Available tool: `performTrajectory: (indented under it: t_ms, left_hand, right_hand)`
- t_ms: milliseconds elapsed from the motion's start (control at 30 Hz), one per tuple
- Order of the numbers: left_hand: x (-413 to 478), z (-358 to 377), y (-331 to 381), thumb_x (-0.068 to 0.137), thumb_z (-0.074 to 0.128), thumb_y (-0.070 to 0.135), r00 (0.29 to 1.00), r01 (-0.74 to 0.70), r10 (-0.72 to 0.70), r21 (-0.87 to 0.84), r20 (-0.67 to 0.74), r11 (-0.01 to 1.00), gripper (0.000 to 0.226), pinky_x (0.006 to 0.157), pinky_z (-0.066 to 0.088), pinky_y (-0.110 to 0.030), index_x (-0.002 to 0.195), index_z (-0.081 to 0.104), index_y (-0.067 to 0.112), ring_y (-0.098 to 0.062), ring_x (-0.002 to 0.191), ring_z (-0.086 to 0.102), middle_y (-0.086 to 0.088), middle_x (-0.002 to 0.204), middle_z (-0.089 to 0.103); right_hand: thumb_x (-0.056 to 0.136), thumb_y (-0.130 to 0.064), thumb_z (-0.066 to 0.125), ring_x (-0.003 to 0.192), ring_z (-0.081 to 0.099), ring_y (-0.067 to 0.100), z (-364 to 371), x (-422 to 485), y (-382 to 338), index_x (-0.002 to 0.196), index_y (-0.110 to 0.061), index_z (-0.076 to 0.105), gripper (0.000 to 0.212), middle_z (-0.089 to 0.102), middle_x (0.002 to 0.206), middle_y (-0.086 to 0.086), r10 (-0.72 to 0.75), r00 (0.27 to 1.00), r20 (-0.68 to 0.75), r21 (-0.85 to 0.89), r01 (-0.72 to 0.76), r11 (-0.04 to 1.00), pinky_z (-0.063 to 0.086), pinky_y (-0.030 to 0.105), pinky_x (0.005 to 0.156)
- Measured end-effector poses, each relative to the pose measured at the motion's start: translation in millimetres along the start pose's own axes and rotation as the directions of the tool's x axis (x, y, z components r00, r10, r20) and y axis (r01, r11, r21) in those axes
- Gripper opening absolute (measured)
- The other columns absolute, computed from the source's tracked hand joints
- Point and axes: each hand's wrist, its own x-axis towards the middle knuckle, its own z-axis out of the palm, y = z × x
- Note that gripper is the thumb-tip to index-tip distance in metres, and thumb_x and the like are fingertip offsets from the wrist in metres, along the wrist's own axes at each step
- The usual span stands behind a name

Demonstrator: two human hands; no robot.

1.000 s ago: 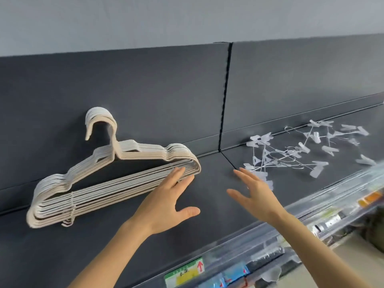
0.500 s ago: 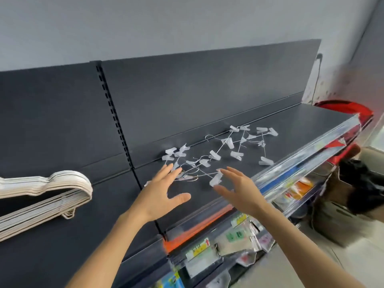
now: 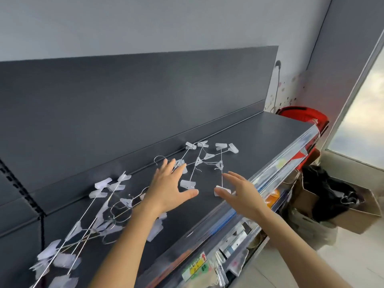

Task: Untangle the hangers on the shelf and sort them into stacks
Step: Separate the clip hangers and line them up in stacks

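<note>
At the far left we see the slotted upright (image 3: 20, 190) of the dark grey back panel (image 3: 145, 96). In front of it, on the shelf (image 3: 259, 138), lies the left tangle of hangers (image 3: 99, 222), thin wires with white clips crossing one another from the lower left corner towards the middle. The person's left forearm lies across this tangle and hides part of it.

The left hand (image 3: 166, 188) is spread flat, fingers apart and thumb out, and grips nothing. Its fingertips reach the near edge of the right tangle of hangers (image 3: 198, 161), which sits close to the back panel. We cannot tell whether they touch it.

The right hand (image 3: 241, 194) is also spread and grips nothing. It is near the front of the shelf, its thumb just beside one white clip and its palm covering part of that clip.

A clear plastic rail (image 3: 276, 163) runs along the shelf front, with a yellow and green label (image 3: 195, 267) below it and blurred packets (image 3: 234, 246) on the lower shelves.

At the far end of the shelf stands a red basket (image 3: 301, 114). We cannot see what it holds. On the floor to the right an open cardboard box (image 3: 357, 221) holds a dark heap (image 3: 324, 190) too blurred to name. A window (image 3: 361, 121) closes the right edge.
</note>
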Motion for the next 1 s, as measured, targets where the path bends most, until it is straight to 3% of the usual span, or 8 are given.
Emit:
performTrajectory:
  t_ms: [133,367,533,633,700,800,900,1000]
  left_hand:
    - [55.1,24.6,-2.9,0.081,0.057,0.063,0.995,0.091,-0.09,-0.008,0.049,0.996,0.09,0.119,0.0,-0.04,0.152,0.015,0.026,-0.019,0.146,-0.014,-0.001,0.161,-0.001]
    - [121.5,50.5,-5.5,0.084,0.06,0.056,0.979,0.184,-0.178,-0.05,0.103,0.982,0.086,0.119,0.006,-0.04,0.151,0.019,0.021,-0.021,0.147,-0.01,-0.006,0.16,0.002]
    - [146.7,69.7,-4.8,0.084,0.065,0.046,0.979,0.183,-0.186,0.05,0.083,0.982,0.075,0.119,0.007,-0.036,0.147,0.032,0.024,-0.018,0.147,-0.002,-0.001,0.159,0.014]
    - [159.1,80.0,4.0,0.085,0.063,0.041,0.98,0.186,-0.197,0.196,0.036,0.963,0.062,0.117,-0.002,-0.045,0.142,0.04,0.029,-0.013,0.146,0.01,0.009,0.149,0.035]
    - [164.6,84.5,12.6,0.086,0.062,0.037,0.971,0.235,-0.239,0.27,-0.016,0.934,0.05,0.115,-0.008,-0.052,0.134,0.048,0.03,-0.012,0.143,0.019,0.014,0.138,0.047]
    - [170.9,89.1,27.8,0.087,0.061,0.027,0.941,0.335,-0.333,0.257,-0.05,0.907,0.031,0.115,-0.008,-0.05,0.118,0.057,0.023,-0.011,0.123,0.044,0.014,0.117,0.06]
    - [178.1,95.1,39.3,0.087,0.059,0.019,0.931,0.366,-0.348,0.283,-0.111,0.887,0.008,0.119,0.003,-0.046,0.095,0.058,0.022,-0.011,0.086,0.054,0.014,0.084,0.054]
    - [180.3,103.7,40.5,0.078,0.068,0.01,0.932,0.359,-0.311,0.356,-0.187,0.863,0.025,0.113,0.03,-0.044,0.07,0.05,0.024,-0.015,0.057,0.046,0.01,0.06,0.048]
  right_hand:
    - [0.089,-0.052,0.053,0.139,0.03,0.016,-13.6,60.2,28.4,0.143,-0.024,0.038,0.062,0.031,0.152,-0.003,0.021,0.999,0.024,-0.018,-0.021,1.0,0.028,0.029,0.11]
    - [0.094,-0.045,0.049,0.137,0.034,0.017,-18.8,149.7,61.6,0.141,-0.02,0.042,0.054,0.034,0.151,-0.002,-0.02,0.994,0.103,-0.076,0.028,0.997,0.03,0.029,0.108]
    - [0.098,-0.023,0.044,0.129,0.043,0.017,-15.3,200.5,81.3,0.134,-0.018,0.05,0.037,0.038,0.148,-0.002,-0.183,0.969,0.168,-0.08,0.198,0.977,0.037,0.028,0.101]
    - [0.097,-0.008,0.038,0.135,0.034,0.015,-12.0,230.5,98.9,0.131,-0.02,0.053,0.039,0.041,0.145,-0.003,-0.343,0.908,0.242,-0.145,0.384,0.912,0.023,0.027,0.11]
    - [0.092,0.001,0.036,0.133,0.032,0.016,-12.2,247.1,110.8,0.128,-0.017,0.054,0.043,0.049,0.136,-0.001,-0.427,0.846,0.318,-0.192,0.499,0.845,0.012,0.021,0.108]
    - [0.092,-0.003,0.038,0.127,0.037,0.018,-16.9,264.3,127.3,0.123,-0.016,0.056,0.037,0.055,0.123,0.0,-0.524,0.739,0.423,-0.21,0.643,0.737,0.007,0.026,0.113]
    - [0.094,-0.016,0.043,0.113,0.046,0.016,-21.2,282.3,140.7,0.115,-0.017,0.059,0.026,0.057,0.109,-0.004,-0.585,0.633,0.507,-0.188,0.744,0.641,0.006,0.031,0.118]
    - [0.091,-0.019,0.049,0.082,0.049,0.02,-19.7,299.5,150.3,0.093,-0.017,0.064,0.016,0.054,0.082,-0.003,-0.665,0.545,0.51,-0.154,0.819,0.553,0.016,0.036,0.118]
